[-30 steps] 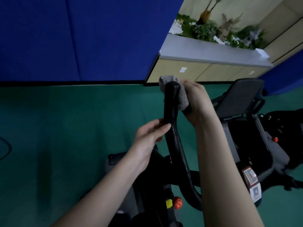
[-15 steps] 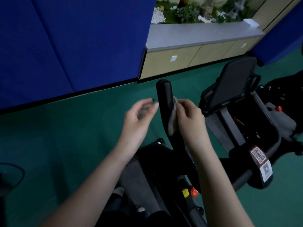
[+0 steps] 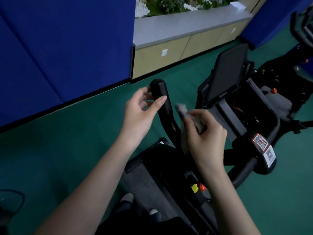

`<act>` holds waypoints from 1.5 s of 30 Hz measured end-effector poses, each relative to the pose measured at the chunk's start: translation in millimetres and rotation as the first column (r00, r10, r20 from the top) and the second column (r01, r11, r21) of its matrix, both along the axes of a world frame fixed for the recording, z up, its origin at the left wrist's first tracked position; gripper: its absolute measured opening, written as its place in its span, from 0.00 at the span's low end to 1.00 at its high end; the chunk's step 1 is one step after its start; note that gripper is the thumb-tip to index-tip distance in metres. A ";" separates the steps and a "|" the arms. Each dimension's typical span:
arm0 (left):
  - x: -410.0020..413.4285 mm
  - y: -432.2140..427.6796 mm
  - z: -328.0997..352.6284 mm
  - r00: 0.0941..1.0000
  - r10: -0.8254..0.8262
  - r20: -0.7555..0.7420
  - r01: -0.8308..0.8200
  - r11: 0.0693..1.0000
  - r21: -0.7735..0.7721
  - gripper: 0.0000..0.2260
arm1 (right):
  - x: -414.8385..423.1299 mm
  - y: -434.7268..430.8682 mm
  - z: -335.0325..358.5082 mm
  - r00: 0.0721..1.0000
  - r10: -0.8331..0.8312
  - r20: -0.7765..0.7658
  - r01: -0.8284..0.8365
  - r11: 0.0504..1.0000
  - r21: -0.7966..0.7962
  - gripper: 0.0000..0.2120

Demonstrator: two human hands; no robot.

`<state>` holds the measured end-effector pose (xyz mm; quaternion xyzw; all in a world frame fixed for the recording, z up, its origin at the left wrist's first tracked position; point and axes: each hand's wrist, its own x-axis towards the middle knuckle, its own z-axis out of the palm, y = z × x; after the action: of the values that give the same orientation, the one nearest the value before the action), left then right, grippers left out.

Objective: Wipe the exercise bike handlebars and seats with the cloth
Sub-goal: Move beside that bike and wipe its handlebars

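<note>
cloth just right of the bar, right hand nearer

right hand [image 3: 205, 135] pinched the cloth [image 3: 183, 128] beside the upright handlebar [image 3: 163, 106]; left hand [image 3: 140, 112] sat loosely open by its top, thumb touching.

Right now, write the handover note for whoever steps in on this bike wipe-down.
Left hand: open, curled loosely around the top of the upright black handlebar, thumb on it, not gripping.
Right hand: shut on the grey cloth, bunched, just right of the handlebar shaft; whether the cloth touches the bar cannot be told.
Seat back stands beyond the right hand, untouched by either hand at this moment.
Done: nothing can be confirmed clean from this view.
Left: bring the cloth onto the handlebar, then the lower bar with the QR stickers, then the seats.
</note>
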<state>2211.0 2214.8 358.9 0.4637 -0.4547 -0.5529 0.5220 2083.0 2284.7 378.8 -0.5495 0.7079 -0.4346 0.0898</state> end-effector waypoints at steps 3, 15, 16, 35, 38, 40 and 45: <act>1.9 -1.7 -0.9 1.000 0.002 0.005 -0.001 1.000 -0.013 0.13 | 20.6 -3.2 -3.2 0.999 0.040 -0.030 -0.043 0.994 -0.096 0.04; 18.6 0.3 -5.1 0.610 0.453 0.651 0.232 0.683 -0.693 0.22 | 4.8 31.8 -14.4 0.992 -0.105 -0.066 0.108 0.994 0.033 0.05; 18.3 -1.1 -4.8 0.562 0.499 0.660 0.320 0.605 -0.729 0.17 | 4.4 22.9 -11.2 0.995 -0.101 -0.018 0.102 0.992 0.075 0.05; 3.3 -25.1 -9.8 0.452 0.538 0.712 0.626 0.377 -0.683 0.13 | -23.6 -18.4 -6.4 0.925 0.040 0.377 -0.239 0.834 0.497 0.10; 0.4 -25.9 -13.2 0.473 0.550 0.688 0.601 0.370 -0.709 0.13 | -28.6 -15.2 -5.1 0.921 0.026 0.389 -0.240 0.824 0.514 0.10; -1.6 -26.2 -14.9 0.485 0.561 0.671 0.580 0.368 -0.727 0.13 | -24.5 -22.7 -3.7 0.891 0.026 0.453 -0.284 0.811 0.511 0.10; -4.9 -27.5 -18.6 0.503 0.572 0.648 0.548 0.369 -0.750 0.14 | -45.7 -20.2 -4.1 0.824 0.049 0.564 -0.443 0.678 0.587 0.11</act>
<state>2206.1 2187.3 340.2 0.2926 -0.8669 0.1261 0.3833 2037.4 2264.5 374.7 -0.4341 0.6845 -0.2461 0.5315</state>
